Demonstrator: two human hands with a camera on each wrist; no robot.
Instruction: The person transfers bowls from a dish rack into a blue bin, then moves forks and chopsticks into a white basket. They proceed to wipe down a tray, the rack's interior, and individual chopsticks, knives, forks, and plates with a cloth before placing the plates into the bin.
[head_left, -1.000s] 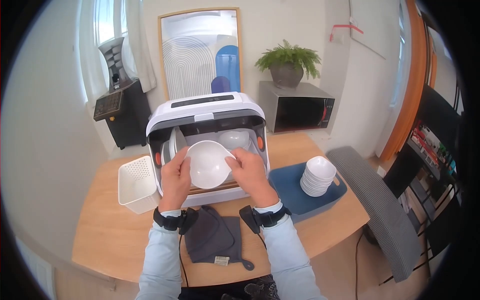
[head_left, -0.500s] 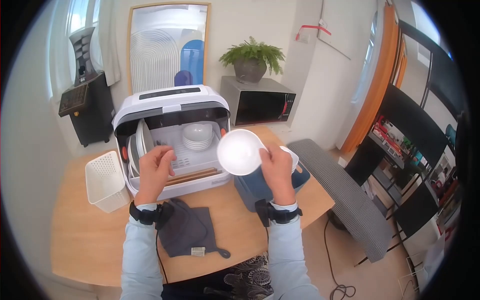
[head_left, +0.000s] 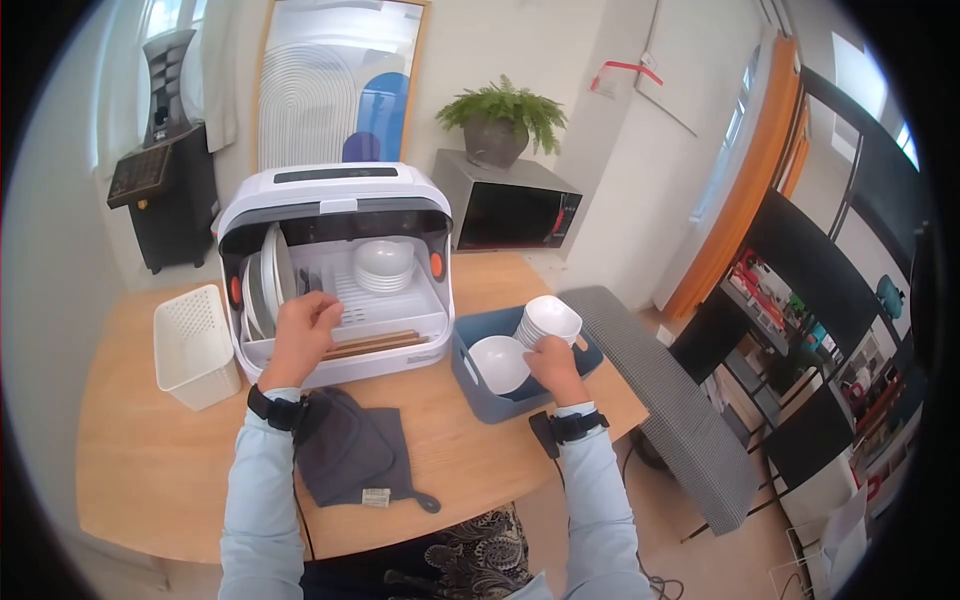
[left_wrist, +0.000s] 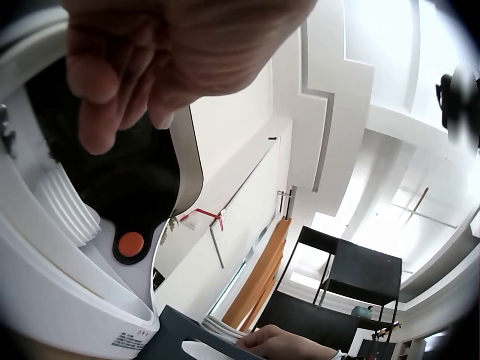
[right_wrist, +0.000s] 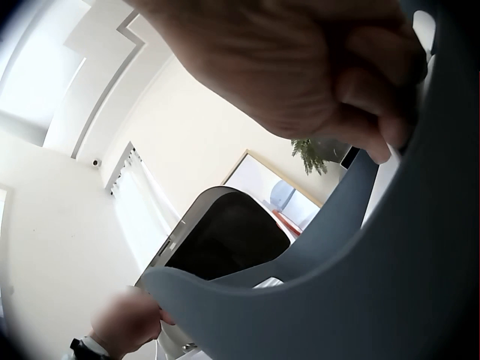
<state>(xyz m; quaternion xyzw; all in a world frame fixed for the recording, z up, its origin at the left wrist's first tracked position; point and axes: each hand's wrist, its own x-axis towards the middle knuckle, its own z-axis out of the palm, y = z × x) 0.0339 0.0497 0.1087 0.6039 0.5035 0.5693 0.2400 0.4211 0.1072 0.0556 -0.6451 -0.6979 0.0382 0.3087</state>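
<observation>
In the head view my right hand [head_left: 556, 367] pinches the rim of a white bowl [head_left: 499, 364] inside the blue bin [head_left: 497, 408], beside a stack of smaller white bowls [head_left: 552, 317]. My left hand [head_left: 303, 334] holds nothing, its fingers loosely bent before the open white dish cabinet [head_left: 335, 180]. The cabinet holds upright plates [head_left: 273, 270] at left, stacked bowls [head_left: 384, 262] at right and wooden chopsticks [head_left: 375, 344] along the front. In the right wrist view the bin wall hides part of the right hand [right_wrist: 322, 75].
A white perforated basket [head_left: 197, 350] stands left of the cabinet. A dark grey cloth [head_left: 355, 450] lies on the table [head_left: 170, 470] in front. Behind are a microwave [head_left: 510, 210] and a potted fern [head_left: 497, 135]; a checkered padded bench [head_left: 660, 410] is at the right.
The right hand has carried the bowl from before the cabinet rightward and down into the blue bin. The left hand has let go of the bowl and stays by the cabinet.
</observation>
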